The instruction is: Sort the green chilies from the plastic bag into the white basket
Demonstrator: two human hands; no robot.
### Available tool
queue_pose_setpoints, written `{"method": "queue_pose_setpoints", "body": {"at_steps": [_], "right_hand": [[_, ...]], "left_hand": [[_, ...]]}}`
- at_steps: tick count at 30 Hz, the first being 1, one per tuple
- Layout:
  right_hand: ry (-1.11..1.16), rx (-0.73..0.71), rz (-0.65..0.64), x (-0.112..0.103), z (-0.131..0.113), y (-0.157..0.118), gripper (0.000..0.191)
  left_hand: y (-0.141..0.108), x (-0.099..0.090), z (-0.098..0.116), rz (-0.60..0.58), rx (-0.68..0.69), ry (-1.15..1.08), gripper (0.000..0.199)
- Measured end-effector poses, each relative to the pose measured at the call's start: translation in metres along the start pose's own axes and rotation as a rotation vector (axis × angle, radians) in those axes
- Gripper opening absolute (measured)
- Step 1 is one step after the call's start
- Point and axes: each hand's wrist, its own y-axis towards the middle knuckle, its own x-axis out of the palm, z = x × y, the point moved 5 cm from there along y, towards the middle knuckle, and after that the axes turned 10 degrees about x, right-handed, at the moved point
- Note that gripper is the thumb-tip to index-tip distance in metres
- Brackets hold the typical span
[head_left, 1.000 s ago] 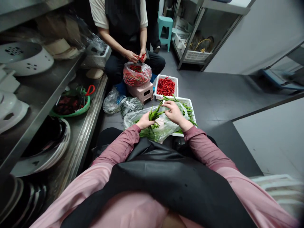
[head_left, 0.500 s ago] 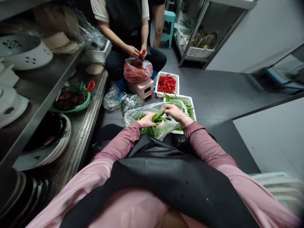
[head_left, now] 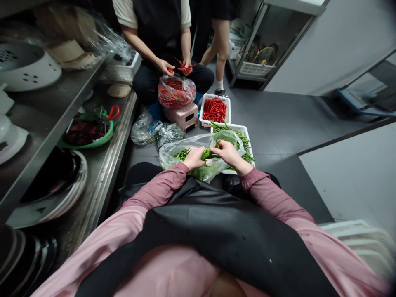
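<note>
Over an open clear plastic bag of green chili peppers, my left hand is closed around a small bunch of green chili peppers. My right hand meets it from the right, thumb and fingers pinched on a green chili at the bunch's upper end. Part of the bunch is hidden behind my fingers. Just beyond and to the right of the bag, a white basket holds more long green chilies, partly covered by the bag and my right hand.
A white basket of red chilies stands farther off. Opposite sits a co-worker holding red chilies above a bag of red chilies on a pink stool. Metal shelves with plates run along the left. Another person's legs show behind.
My hands have drawn closer together on the green chilies. The co-worker's hands have moved apart, with red chilies in them. The standing person's legs have shifted right and show more fully.
</note>
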Motion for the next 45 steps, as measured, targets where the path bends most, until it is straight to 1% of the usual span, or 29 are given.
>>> {"method": "queue_pose_setpoints", "body": {"at_steps": [2,5,7,8,9,10,13,14,15,16,17,19,21,24,26,27,29,30,31,32,33,34,36,37,38,39,41,43,45], "right_hand": [[-0.219,-0.074,0.141,0.003,-0.006,-0.003,0.017],[-0.471,-0.219,0.277,0.005,-0.011,-0.005,0.015],[-0.5,-0.236,0.331,-0.001,-0.008,-0.001,0.017],[-0.47,-0.217,0.322,-0.005,-0.004,0.004,0.018],[-0.428,-0.187,0.282,-0.008,0.0,0.01,0.019],[-0.39,-0.154,0.206,-0.009,0.003,0.016,0.019],[-0.348,-0.094,-0.157,-0.001,0.006,0.03,0.022],[-0.349,-0.093,-0.247,0.003,0.005,0.032,0.023],[-0.349,-0.1,-0.285,0.006,0.003,0.033,0.024],[-0.353,-0.112,-0.272,0.009,0.0,0.034,0.023],[-0.367,-0.13,-0.219,0.012,-0.002,0.034,0.022],[-0.434,-0.197,-0.067,0.02,-0.007,0.029,0.018],[-0.539,-0.296,0.044,0.03,-0.011,0.02,0.017],[-0.651,-0.42,0.117,0.038,-0.011,0.014,0.022],[-0.622,-0.432,0.166,0.031,-0.007,0.021,0.022],[-0.582,-0.391,0.217,0.023,-0.002,0.027,0.022],[-0.496,-0.201,0.294,0.005,0.016,0.043,0.022],[-0.464,-0.08,0.275,-0.001,0.028,0.051,0.023],[-0.447,0.029,0.204,-0.002,0.04,0.058,0.023],[-0.447,0.11,0.112,0.001,0.051,0.062,0.023],[-0.457,0.152,0.036,0.006,0.059,0.063,0.026],[-0.467,0.148,0.003,0.011,0.063,0.062,0.032],[-0.431,0.045,0.06,0.021,0.057,0.057,0.04],[-0.359,-0.024,0.096,0.026,0.05,0.052,0.036],[-0.249,-0.084,0.096,0.033,0.042,0.048,0.029],[-0.117,-0.123,0.052,0.04,0.035,0.044,0.023],[0.137,-0.103,-0.089,0.054,0.024,0.039,0.021],[0.295,-0.018,-0.192,0.065,0.019,0.037,0.027],[0.343,0.057,-0.153,0.069,0.021,0.037,0.031]], "left_hand": [[0.0,0.001,0.0,0.0,-0.014,0.048,0.031],[0.0,0.0,0.001,-0.007,-0.04,0.124,0.029],[0.0,-0.001,0.003,-0.022,-0.041,0.18,0.029],[0.0,-0.001,0.005,-0.031,-0.034,0.207,0.03],[0.0,-0.001,0.007,-0.044,-0.022,0.229,0.03],[0.0,0.0,0.009,-0.056,-0.006,0.245,0.03],[0.0,0.004,0.014,-0.092,0.055,0.275,0.035],[0.0,0.006,0.014,-0.103,0.069,0.284,0.037],[0.0,0.007,0.014,-0.107,0.075,0.294,0.038],[0.0,0.008,0.013,-0.108,0.071,0.302,0.038],[-0.001,0.009,0.011,-0.104,0.061,0.306,0.038],[0.0,0.009,0.008,-0.084,0.039,0.301,0.038],[0.0,0.009,0.006,-0.062,0.015,0.287,0.036],[0.001,0.008,0.005,-0.056,-0.025,0.277,0.031],[0.001,0.008,0.005,-0.059,-0.022,0.253,0.029],[0.001,0.007,0.004,-0.049,-0.023,0.22,0.029],[0.001,0.003,-0.002,-0.002,-0.037,0.07,0.03],[0.001,0.0,-0.007,0.029,-0.047,-0.056,0.031],[0.001,-0.002,-0.013,0.064,-0.055,-0.206,0.033],[0.001,-0.005,-0.019,0.099,-0.056,-0.369,0.035],[0.002,-0.007,-0.025,0.129,-0.055,-0.528,0.036],[0.002,-0.009,-0.031,0.152,-0.056,-0.667,0.038],[0.004,-0.01,-0.042,0.182,-0.083,-0.863,0.045],[0.004,-0.01,-0.047,0.19,-0.1,-0.927,0.05],[0.005,-0.009,-0.049,0.192,-0.11,-0.978,0.056],[0.005,-0.008,-0.051,0.193,-0.112,-1.017,0.062],[0.007,-0.006,-0.051,0.199,-0.095,-1.064,0.07],[0.008,-0.004,-0.049,0.198,-0.07,-1.067,0.073],[0.008,-0.001,-0.046,0.171,-0.064,-1.046,0.07]]}}
